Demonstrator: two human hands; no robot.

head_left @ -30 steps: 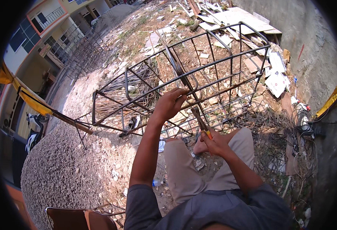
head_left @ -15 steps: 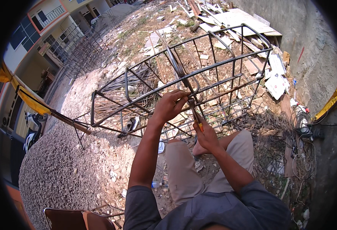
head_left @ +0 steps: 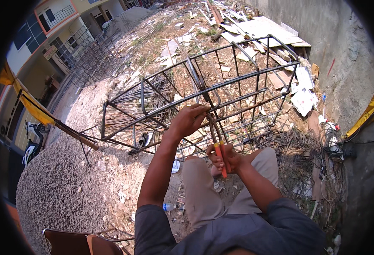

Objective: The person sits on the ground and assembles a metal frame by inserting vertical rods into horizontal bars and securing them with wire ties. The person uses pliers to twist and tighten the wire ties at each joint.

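Pincers [head_left: 217, 149] now show both red handles [head_left: 221, 163]; right hand [head_left: 233, 160] grips them.

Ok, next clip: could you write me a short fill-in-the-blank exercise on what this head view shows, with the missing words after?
1. Of the left hand and the right hand, both by the metal cage, the one gripping the pliers is the ____.
2. Of the gravel pile and the concrete wall, the one to the person's left is the ____.
3. The brown chair shows in the picture's lower ____ corner.

Missing words: right hand; gravel pile; left.
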